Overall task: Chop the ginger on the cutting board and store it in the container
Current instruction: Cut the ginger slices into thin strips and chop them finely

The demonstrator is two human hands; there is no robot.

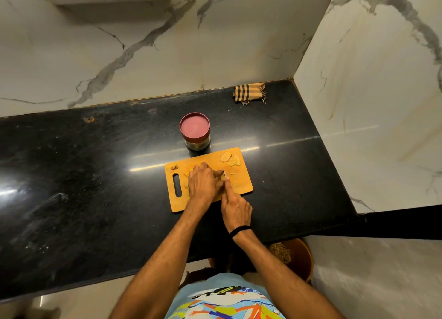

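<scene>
Atop board (pixel 241 187), knife (pixel 223 174) crosswise, tip away.

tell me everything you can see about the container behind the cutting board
The container is a short round jar with a maroon lid, closed, its flat top pinkish. The body below looks shiny, like steel or glass. It stands upright on the black countertop, just behind the far edge of the wooden cutting board; whether they touch is unclear. Nothing else touches it.
</scene>
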